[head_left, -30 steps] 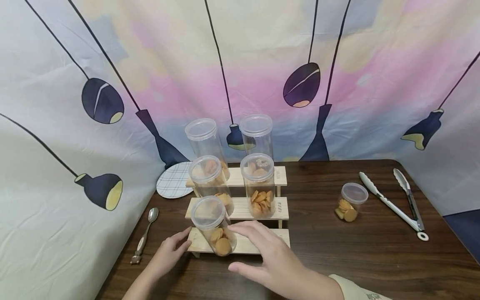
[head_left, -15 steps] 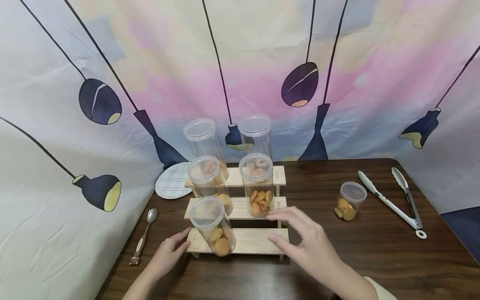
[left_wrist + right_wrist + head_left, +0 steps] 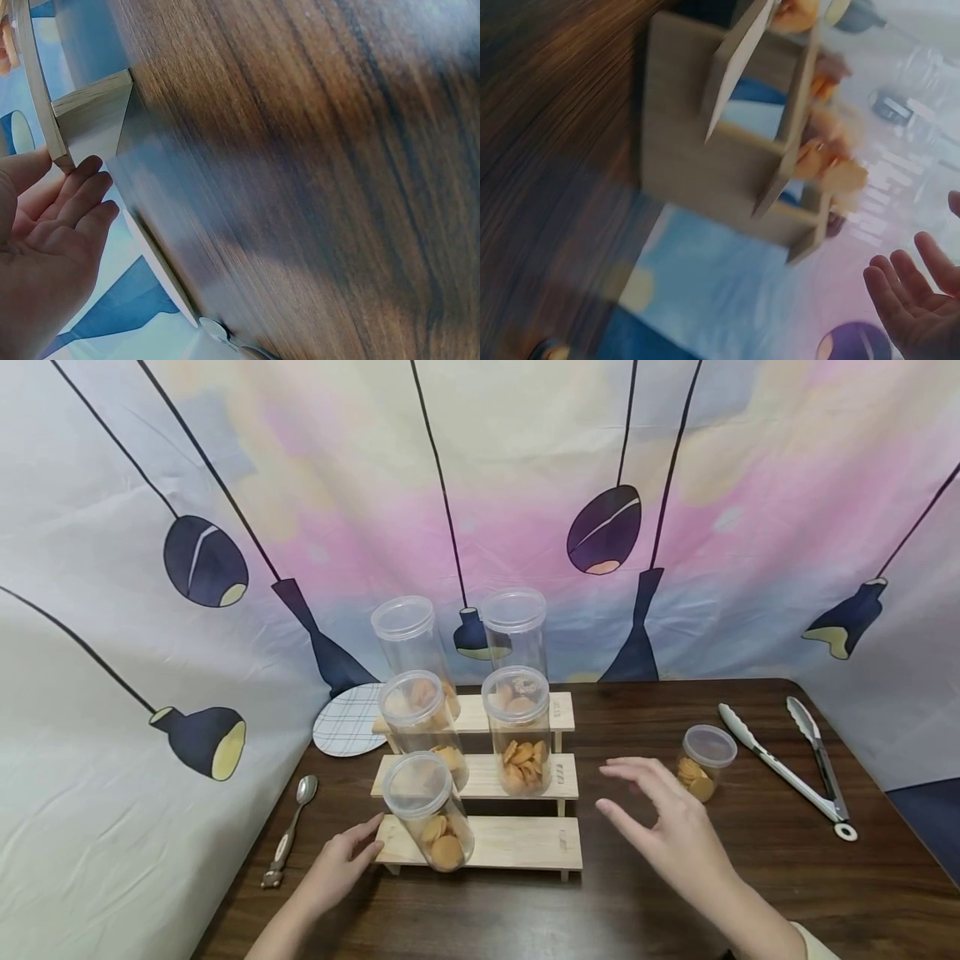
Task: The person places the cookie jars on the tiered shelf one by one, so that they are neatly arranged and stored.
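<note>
My left hand (image 3: 339, 862) grips the left end of the lowest step of a three-tier wooden rack (image 3: 517, 843). The left wrist view has the thumb on the board's edge and the fingers (image 3: 88, 184) below. On that step stands a lidded clear jar (image 3: 429, 814) of round biscuits, left of the middle. The middle tier bears two taller jars, one with biscuits (image 3: 522, 768) in plain sight; two more stand on the top tier, partly hidden. My right hand (image 3: 678, 831) hovers right of the rack, fingers spread, holding nothing. Near it is a small biscuit jar (image 3: 707, 760).
Metal tongs (image 3: 787, 781) lie spread at the right of the dark wooden table (image 3: 495, 918). A spoon (image 3: 288, 835) lies left of the rack, and a checked plate (image 3: 347, 722) sits behind it. A printed cloth (image 3: 510, 460) hangs behind the table.
My right hand has moved right, from beside the front jar past the rack's end to near the small jar. The left hand has stayed on the rack.
</note>
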Tool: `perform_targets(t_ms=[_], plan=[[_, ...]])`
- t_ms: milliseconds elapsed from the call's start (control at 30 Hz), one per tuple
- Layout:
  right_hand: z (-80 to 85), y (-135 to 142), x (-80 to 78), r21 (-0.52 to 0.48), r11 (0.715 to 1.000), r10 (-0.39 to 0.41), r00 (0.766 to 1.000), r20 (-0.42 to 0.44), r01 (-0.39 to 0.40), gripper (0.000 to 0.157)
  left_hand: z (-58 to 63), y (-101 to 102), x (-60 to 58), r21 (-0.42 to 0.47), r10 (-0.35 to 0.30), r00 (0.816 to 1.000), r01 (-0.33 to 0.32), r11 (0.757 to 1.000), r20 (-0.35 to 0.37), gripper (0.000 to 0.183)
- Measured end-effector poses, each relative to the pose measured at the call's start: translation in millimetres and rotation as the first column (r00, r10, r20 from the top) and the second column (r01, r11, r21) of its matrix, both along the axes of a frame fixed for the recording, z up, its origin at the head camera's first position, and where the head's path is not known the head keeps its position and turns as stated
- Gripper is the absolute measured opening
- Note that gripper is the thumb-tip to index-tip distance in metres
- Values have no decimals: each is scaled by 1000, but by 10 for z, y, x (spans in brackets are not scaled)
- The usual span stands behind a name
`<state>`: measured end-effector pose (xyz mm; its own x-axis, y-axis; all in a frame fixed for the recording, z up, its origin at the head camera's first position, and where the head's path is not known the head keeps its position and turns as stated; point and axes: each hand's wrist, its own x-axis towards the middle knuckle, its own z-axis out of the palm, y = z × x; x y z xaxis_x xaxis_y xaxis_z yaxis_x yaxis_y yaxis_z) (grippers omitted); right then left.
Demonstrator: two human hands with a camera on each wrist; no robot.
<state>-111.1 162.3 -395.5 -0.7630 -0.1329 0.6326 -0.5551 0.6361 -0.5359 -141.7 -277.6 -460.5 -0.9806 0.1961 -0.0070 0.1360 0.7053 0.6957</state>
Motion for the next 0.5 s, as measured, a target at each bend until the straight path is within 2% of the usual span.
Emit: perform_targets(t_ms=[200,367,500], plan=[[-64,250,-82,44,990,-137,990,15,136,42,5,1,10,6,2,1000,-2,1000,-2,44],[-101,455,-137,45,979,-201,979,45,199,45,12,8,13,6,5,1000,-5,1000,2,45],[-149,594,-158,82,968,-244,967,77,237,53,9,12,11,6,2,1000,-2,1000,3,45]])
